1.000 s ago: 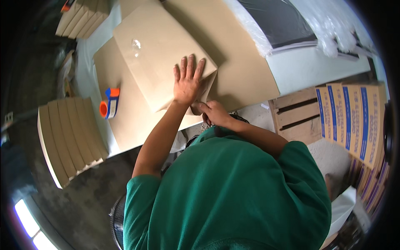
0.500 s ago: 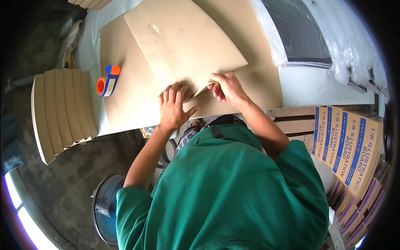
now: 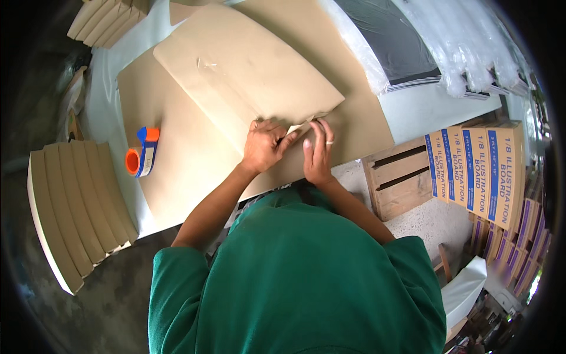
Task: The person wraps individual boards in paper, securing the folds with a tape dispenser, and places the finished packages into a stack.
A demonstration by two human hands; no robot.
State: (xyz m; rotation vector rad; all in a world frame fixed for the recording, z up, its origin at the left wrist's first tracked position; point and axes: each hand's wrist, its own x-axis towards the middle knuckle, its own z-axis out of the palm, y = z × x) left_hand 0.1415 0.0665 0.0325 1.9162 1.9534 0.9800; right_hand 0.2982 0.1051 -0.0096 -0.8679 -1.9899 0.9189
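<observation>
A flat parcel wrapped in brown paper point(image 3: 247, 65) lies slanted on a larger brown paper sheet point(image 3: 368, 121), with a strip of clear tape along its top. My left hand point(image 3: 265, 144) is closed at the parcel's near end, its fingers bent over the paper and its thumb pointing toward a folded flap point(image 3: 299, 127). On the flap's other side, my right hand point(image 3: 318, 154) has its fingertips at the parcel's near edge and its thumb below, with the paper between them. The left hand partly hides the fold. A blue and orange tape dispenser point(image 3: 142, 152) rests left of the parcel.
Stacked brown paper packs point(image 3: 76, 206) stand at the table's left edge, with more packs point(image 3: 109, 20) at the far left. Plastic-covered dark sheets point(image 3: 386, 44) lie at the far right. Printed boxes point(image 3: 477, 171) and a wooden pallet point(image 3: 401, 180) are right of the table.
My right hand has moved from a raised pinch on the flap to the parcel's near edge. The left hand has come in closer, its fingers now curled. The whole view has shifted.
</observation>
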